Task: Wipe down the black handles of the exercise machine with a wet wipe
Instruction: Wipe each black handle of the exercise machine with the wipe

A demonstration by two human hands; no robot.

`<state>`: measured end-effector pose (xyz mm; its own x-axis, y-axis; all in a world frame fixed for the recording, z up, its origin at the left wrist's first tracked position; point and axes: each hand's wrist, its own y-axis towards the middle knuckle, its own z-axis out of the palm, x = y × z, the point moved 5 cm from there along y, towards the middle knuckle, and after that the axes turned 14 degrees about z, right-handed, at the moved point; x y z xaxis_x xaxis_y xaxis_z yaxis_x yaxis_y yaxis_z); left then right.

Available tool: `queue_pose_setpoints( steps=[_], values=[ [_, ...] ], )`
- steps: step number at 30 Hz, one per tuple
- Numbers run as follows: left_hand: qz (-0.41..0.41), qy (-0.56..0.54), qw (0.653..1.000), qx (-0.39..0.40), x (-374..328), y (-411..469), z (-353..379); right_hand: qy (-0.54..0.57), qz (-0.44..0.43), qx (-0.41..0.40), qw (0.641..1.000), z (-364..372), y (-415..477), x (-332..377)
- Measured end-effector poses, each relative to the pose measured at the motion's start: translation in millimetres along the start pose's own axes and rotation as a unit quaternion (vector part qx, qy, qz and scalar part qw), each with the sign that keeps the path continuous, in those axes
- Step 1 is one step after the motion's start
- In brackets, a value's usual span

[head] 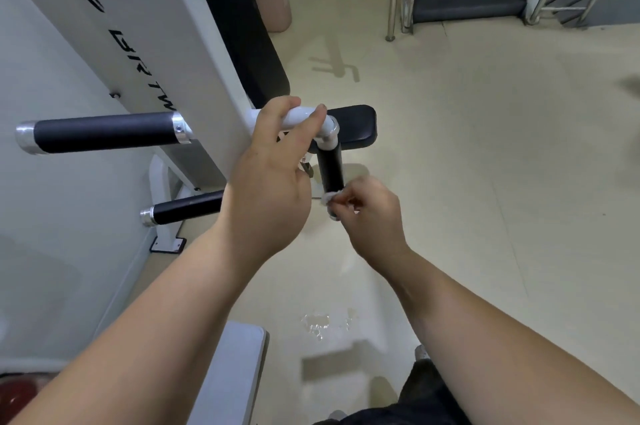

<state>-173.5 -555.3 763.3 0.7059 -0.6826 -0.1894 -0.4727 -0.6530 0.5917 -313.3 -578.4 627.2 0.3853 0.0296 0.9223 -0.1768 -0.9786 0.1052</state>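
Step in hand: I judged that I was wiping the short black handle (330, 170), working at its lower end.
Left hand: my left hand (273, 161) was curled over the white tube (301, 115) beside the elbow joint, gripping it to steady that arm of the machine.
Right hand: my right hand (367, 213) was closed in a pinch, fingertips holding the wet wipe (327, 198).
Where the wipe lay: it was bunched small and white, pressed against the bottom end of the short handle, right at my fingertips.
Where the handle lay: it ran from the wipe up to the elbow joint, between my two hands, touching the right one through the wipe only.
Doing it well: I reckoned the wipe should be spread and wrapped round the grip, not dabbed with a bunched corner. Then I should twist and slide it the full length up to the joint, with my left hand holding the tube firm.
Hidden side: the far face of the handle was out of my sight, so I could not tell how clean it was.
Other handles: the long black handle (104, 132) lay well apart to the left. The lower black handle (188, 210) ran behind my left wrist.
Risk: such a small wad could slip from a pinch, and a wet patch (318, 324) shone on the floor near me.
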Motion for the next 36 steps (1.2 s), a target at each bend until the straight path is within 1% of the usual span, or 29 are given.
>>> queue_pose_setpoints(
  steps=[1, 2, 3, 5, 8, 10, 13, 16, 19, 22, 24, 26, 30, 32, 35, 36],
  values=[
    [-0.014, 0.002, 1.000, -0.010, 0, 2, 1, -0.031, 0.051, 0.028, 0.998, 5, 3, -26],
    [-0.028, 0.008, 0.999, -0.022, -1, 4, 2, -0.060, 0.084, 0.047, 0.994, 8, 6, -46],
    [-0.042, 0.016, 0.998, -0.034, -3, 5, 4, -0.070, 0.103, 0.063, 0.990, 7, 10, -60],
    [-0.064, 0.037, 0.996, -0.056, -6, 7, 7, -0.046, 0.122, 0.104, 0.986, 4, 25, -67],
    [-0.094, 0.062, 0.988, -0.103, -14, 7, 18, -0.004, 0.120, 0.175, 0.977, -5, 58, -48],
    [-0.121, 0.081, 0.979, -0.145, -20, 8, 26, 0.055, 0.113, 0.229, 0.965, -13, 79, -29],
    [-0.147, 0.127, 0.961, -0.196, -27, 12, 41, 0.134, 0.085, 0.318, 0.935, -27, 96, 2],
    [-0.171, 0.187, 0.945, -0.207, -37, 16, 46, 0.169, 0.039, 0.390, 0.905, -31, 102, 30],
    [-0.203, 0.242, 0.927, -0.203, -49, 15, 47, 0.171, 0.027, 0.417, 0.892, -20, 102, 43],
    [-0.233, 0.273, 0.909, -0.213, -60, 17, 45, 0.168, 0.031, 0.470, 0.866, -8, 95, 45],
    [-0.241, 0.284, 0.902, -0.218, -64, 18, 42, 0.181, 0.061, 0.505, 0.842, -6, 89, 37],
    [-0.246, 0.275, 0.902, -0.224, -65, 20, 40, 0.210, 0.093, 0.523, 0.821, -8, 85, 21],
    [-0.253, 0.258, 0.903, -0.231, -64, 17, 40, 0.178, 0.121, 0.527, 0.822, -2, 82, -4],
    [-0.246, 0.252, 0.907, -0.233, -63, 14, 40, 0.169, 0.090, 0.530, 0.826, 0, 86, 10],
    [-0.222, 0.264, 0.912, -0.222, -63, 13, 37, 0.213, -0.010, 0.529, 0.821, -11, 95, 55],
    [-0.217, 0.266, 0.912, -0.223, -64, 13, 36, 0.213, -0.038, 0.530, 0.820, -15, 96, 65]
  ],
)
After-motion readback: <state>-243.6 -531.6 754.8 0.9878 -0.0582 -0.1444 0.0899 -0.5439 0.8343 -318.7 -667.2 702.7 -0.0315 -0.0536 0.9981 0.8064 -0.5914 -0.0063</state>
